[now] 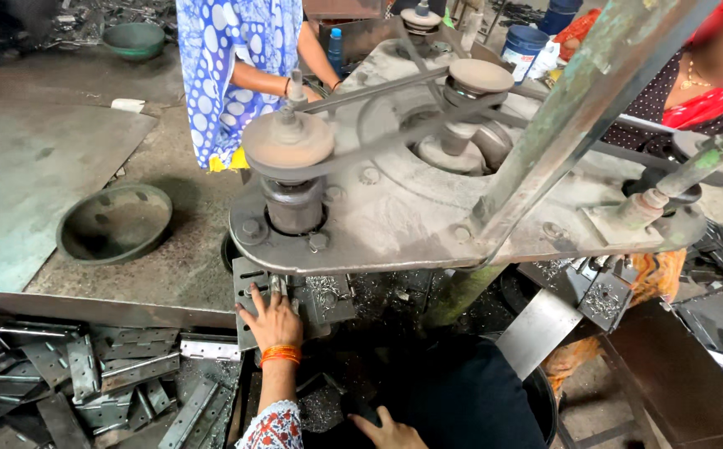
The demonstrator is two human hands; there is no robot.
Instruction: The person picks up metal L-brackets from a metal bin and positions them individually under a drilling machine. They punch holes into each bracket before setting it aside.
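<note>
My left hand, with orange bangles at the wrist, lies flat with fingers spread on a slotted grey metal plate under the front edge of a big grey belt-driven machine. A perforated metal piece sits just right of that hand. My right hand is low at the bottom edge, resting against dark cloth; what it holds is hidden.
Several metal hinge strips are heaped at lower left. A dark metal bowl stands on the floor left. A person in a blue spotted garment stands behind the machine, another person sits at right. A green slanted beam crosses the machine.
</note>
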